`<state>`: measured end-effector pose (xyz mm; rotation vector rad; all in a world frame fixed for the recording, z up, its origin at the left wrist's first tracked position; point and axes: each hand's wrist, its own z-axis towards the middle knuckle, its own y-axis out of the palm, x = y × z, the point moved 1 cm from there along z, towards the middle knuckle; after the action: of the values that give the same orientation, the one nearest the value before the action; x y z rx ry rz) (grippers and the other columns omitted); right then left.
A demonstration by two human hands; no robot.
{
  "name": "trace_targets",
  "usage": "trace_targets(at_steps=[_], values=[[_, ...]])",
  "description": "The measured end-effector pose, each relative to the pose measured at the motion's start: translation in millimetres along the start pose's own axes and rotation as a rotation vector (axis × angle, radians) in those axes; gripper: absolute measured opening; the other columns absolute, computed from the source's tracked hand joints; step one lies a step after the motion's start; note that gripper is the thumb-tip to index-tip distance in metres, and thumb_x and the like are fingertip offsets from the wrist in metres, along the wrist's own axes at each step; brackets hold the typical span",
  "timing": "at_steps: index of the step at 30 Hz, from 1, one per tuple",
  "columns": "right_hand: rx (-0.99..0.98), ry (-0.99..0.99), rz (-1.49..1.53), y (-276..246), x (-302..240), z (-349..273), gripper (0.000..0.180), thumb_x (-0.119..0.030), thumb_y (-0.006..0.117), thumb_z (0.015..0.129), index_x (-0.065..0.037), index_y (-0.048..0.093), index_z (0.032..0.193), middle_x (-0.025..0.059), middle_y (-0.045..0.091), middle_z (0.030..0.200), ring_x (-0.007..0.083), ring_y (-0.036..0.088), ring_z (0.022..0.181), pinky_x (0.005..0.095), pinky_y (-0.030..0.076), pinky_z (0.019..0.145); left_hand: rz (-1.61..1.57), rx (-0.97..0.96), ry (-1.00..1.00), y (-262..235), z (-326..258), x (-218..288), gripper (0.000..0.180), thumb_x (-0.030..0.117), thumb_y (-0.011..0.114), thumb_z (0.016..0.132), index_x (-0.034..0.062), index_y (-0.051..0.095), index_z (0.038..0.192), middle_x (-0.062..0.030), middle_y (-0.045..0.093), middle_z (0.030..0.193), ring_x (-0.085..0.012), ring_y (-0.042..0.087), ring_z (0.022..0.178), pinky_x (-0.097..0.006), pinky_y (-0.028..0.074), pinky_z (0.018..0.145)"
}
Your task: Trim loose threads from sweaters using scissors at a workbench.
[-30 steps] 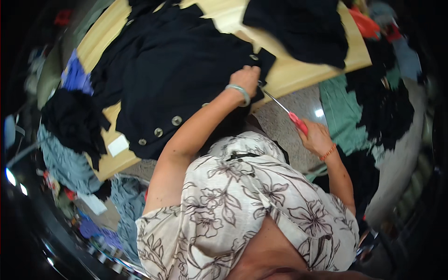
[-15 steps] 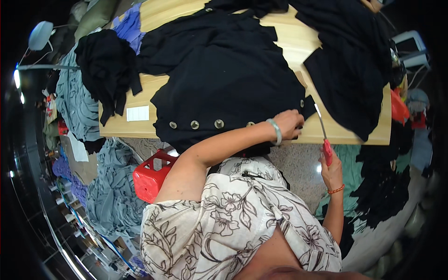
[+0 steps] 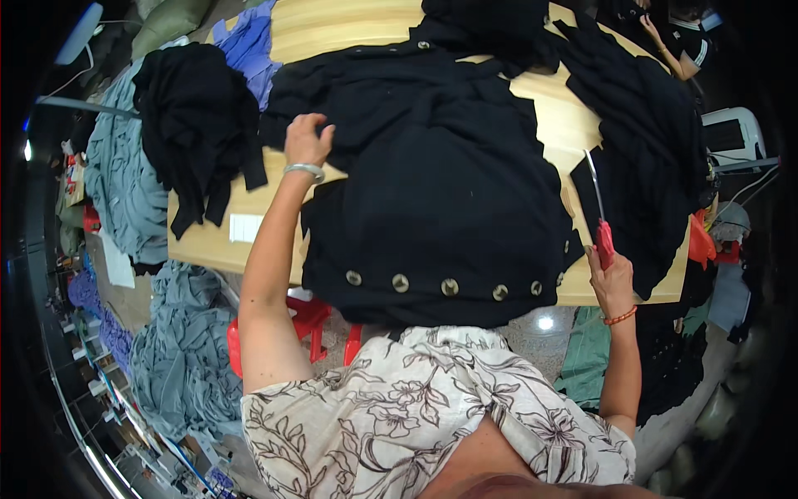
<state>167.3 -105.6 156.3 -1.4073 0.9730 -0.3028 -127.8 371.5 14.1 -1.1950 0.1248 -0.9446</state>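
A black knit garment [image 3: 449, 191] lies spread on the light wooden table, with a row of large round buttons [image 3: 450, 288] along its near edge. At its left side, my left hand [image 3: 308, 143] is over the sleeve part, thumb apart from the bent fingers and nothing in them. Whether it touches the cloth I cannot tell. My right hand [image 3: 613, 284] grips red-handled scissors [image 3: 605, 239] at the table's near right, blades pointing away from me. The blades are over the table beside the garment's right edge.
Black garments lie at the right [image 3: 644, 150] and far side [image 3: 490, 33] of the table [image 3: 559, 116]. A black heap [image 3: 195, 125], purple cloth [image 3: 249, 46] and white label sheet [image 3: 243, 228] are left. Grey-green cloth [image 3: 187, 358] and a red stool [image 3: 309, 320] stand below. Another person's arm [image 3: 669, 54] shows far right.
My left hand has gone from the garment's near right corner to its far left side. The garment sits nearer in view, with more buttons showing. The scissors stay in my right hand.
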Motion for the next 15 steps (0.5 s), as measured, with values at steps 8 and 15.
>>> trace_targets(at_steps=[8, 15], values=[[-0.115, -0.209, 0.188, 44, -139, 145, 0.030, -0.025, 0.077, 0.080, 0.001, 0.063, 0.076, 0.0152, 0.063, 0.065, 0.0295, 0.062, 0.059, 0.0358, 0.047, 0.060, 0.247, -0.074, -0.192, 70, 34, -121, 0.057, 0.020, 0.075, 0.075, 0.0137, 0.054, 0.128, -0.0089, 0.053, 0.130, -0.0287, 0.048, 0.124, -0.047, 0.042, 0.096], [0.017, -0.294, -0.382, 156, -222, 286, 0.038, -0.035, 0.075, 0.078, 0.000, 0.068, 0.091, 0.0200, 0.070, 0.086, 0.0370, 0.067, 0.089, 0.0436, 0.053, 0.079, 0.014, -0.121, -0.133, 71, 53, -154, 0.049, 0.012, 0.071, 0.076, 0.0142, 0.058, 0.123, -0.0063, 0.060, 0.123, -0.0298, 0.053, 0.118, -0.043, 0.043, 0.097]])
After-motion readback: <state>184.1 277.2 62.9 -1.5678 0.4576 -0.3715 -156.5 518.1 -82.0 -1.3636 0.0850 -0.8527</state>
